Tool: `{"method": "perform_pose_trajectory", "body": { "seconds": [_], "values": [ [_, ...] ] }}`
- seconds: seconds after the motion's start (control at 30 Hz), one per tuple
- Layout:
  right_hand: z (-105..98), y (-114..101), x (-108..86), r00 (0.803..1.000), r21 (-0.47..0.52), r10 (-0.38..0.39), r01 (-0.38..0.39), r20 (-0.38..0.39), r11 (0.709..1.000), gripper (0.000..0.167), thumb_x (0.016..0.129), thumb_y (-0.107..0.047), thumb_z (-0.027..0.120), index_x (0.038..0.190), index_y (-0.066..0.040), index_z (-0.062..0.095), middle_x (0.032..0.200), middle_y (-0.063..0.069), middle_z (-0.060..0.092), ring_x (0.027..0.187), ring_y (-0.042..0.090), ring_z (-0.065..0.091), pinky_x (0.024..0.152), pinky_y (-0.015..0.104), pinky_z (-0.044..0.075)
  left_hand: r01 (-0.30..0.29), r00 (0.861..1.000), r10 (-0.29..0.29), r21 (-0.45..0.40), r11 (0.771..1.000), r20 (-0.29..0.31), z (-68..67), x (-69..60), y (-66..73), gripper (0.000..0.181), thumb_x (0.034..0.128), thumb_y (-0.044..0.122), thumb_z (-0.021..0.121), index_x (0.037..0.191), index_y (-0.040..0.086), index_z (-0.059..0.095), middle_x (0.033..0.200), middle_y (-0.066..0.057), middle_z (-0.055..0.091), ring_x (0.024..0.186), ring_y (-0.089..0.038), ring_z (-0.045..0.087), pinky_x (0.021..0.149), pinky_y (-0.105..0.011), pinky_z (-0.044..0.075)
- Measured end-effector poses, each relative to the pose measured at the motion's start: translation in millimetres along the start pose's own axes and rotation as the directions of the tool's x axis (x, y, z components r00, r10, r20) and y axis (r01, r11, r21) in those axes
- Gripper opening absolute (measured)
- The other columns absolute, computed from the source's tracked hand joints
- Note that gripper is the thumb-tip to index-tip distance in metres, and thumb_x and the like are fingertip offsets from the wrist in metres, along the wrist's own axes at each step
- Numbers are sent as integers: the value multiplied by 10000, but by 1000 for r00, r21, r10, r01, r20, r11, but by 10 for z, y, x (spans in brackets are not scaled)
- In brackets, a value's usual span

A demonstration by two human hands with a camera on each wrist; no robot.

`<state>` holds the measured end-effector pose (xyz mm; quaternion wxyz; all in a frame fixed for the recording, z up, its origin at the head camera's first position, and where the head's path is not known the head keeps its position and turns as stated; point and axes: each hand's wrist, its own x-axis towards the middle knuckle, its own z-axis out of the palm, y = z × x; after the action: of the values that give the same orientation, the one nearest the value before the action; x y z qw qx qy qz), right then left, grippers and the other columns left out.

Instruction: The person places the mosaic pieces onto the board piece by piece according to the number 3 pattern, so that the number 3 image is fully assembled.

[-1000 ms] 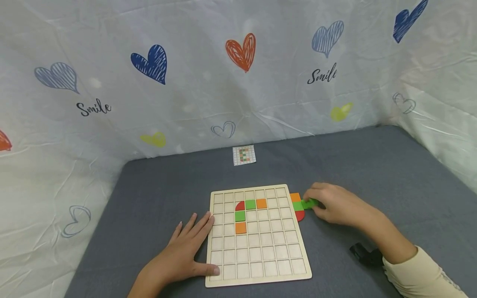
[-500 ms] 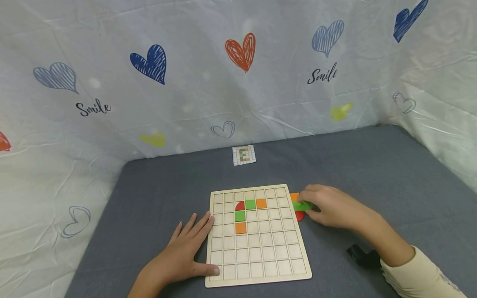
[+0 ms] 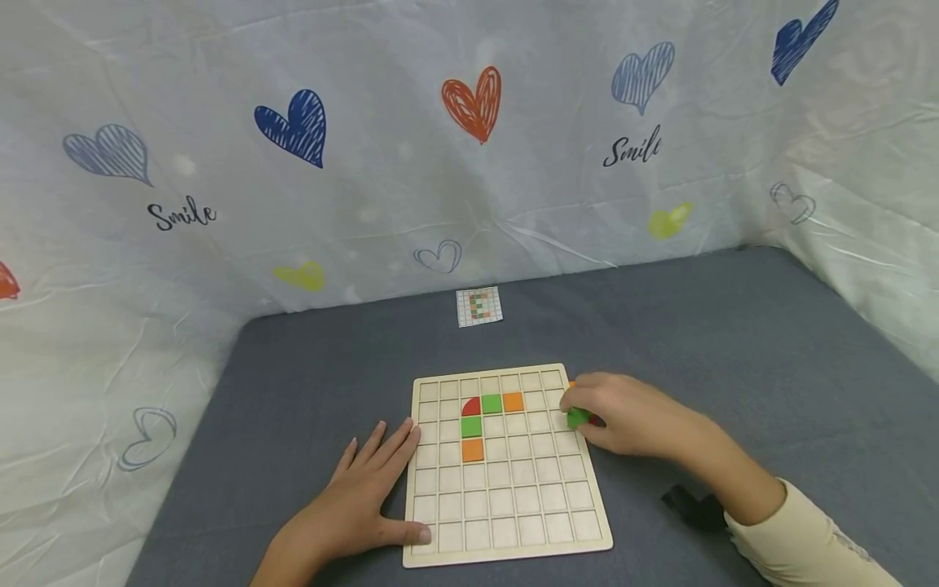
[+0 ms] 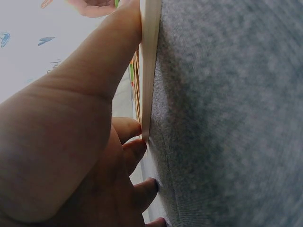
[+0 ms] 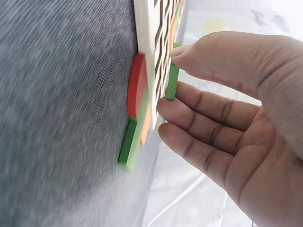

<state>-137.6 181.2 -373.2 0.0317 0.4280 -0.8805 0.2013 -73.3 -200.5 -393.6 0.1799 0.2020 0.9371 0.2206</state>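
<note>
A square wooden grid board (image 3: 513, 497) lies on the table. In its upper left cells are a red quarter-round tile (image 3: 471, 406), a green tile (image 3: 491, 403), an orange tile (image 3: 513, 402), another green tile (image 3: 471, 426) and another orange tile (image 3: 473, 450). My left hand (image 3: 359, 489) rests spread along the board's left edge, thumb on its lower corner. Over the right edge, my right hand (image 3: 631, 416) pinches a green square tile (image 5: 173, 75) between thumb and fingers. Below it, a red tile (image 5: 137, 85), a green tile (image 5: 129, 146) and an orange tile (image 5: 146, 125) lie beside the board.
A small printed card (image 3: 479, 306) with a coloured grid pattern lies at the back of the grey-covered table (image 3: 352, 350). Behind it hangs a white sheet (image 3: 381, 163) printed with hearts. A black device (image 3: 693, 507) sits by my right wrist.
My right hand has picked up a green tile from the pieces beside the board and moved left, over the board's right edge. My left hand stays in place.
</note>
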Motion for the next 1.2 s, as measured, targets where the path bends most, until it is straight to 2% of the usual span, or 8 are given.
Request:
{"method": "perform_pose_trajectory", "body": {
  "seconds": [0.17,0.4,0.63,0.9,1.1,1.2],
  "values": [
    [37,-73,96,999,3,-16,16,29,1000,259,763,55,721,960,-114,720,883,-61,603,717,39,473,648,244,455,-1,1000,2,13,1000,-9,6,4,5,1192,714,813,665,1623,191,208,1667,25,140,1517,-370,39,1130,-673,6],
    [83,-199,242,996,10,-53,53,65,999,240,770,62,711,926,-120,712,872,-62,616,750,47,504,669,259,488,8,1000,-8,13,1000,-6,10,8,4,1201,708,818,665,1624,194,203,1667,30,135,1518,-367,35,1132,-667,4],
    [144,-305,353,991,21,-79,77,106,997,212,775,52,698,839,-144,653,774,-73,537,719,61,465,624,207,436,12,1000,-12,16,1000,-3,19,12,0,1192,718,818,658,1624,195,199,1667,32,133,1518,-366,27,1131,-669,0],
    [243,-392,450,985,13,-108,107,138,994,156,815,-6,745,891,-134,696,794,-89,555,732,65,483,674,220,457,13,1000,-14,22,1000,11,24,9,17,1132,779,773,653,1625,184,186,1669,18,117,1519,-359,4,1124,-680,-15],
    [291,-444,519,982,20,-134,133,136,991,189,809,22,707,804,-152,634,714,-116,435,675,66,421,624,201,387,20,1000,-20,36,999,10,27,8,33,1132,781,780,642,1625,182,183,1669,16,113,1519,-358,4,1125,-678,-15],
    [309,-471,549,978,12,-145,144,149,989,195,805,28,697,806,-156,631,717,-122,430,670,63,419,614,196,378,26,1000,-26,46,999,11,34,13,40,1133,781,793,627,1627,188,178,1670,21,106,1519,-357,-1,1126,-677,-20]
  ]
}}
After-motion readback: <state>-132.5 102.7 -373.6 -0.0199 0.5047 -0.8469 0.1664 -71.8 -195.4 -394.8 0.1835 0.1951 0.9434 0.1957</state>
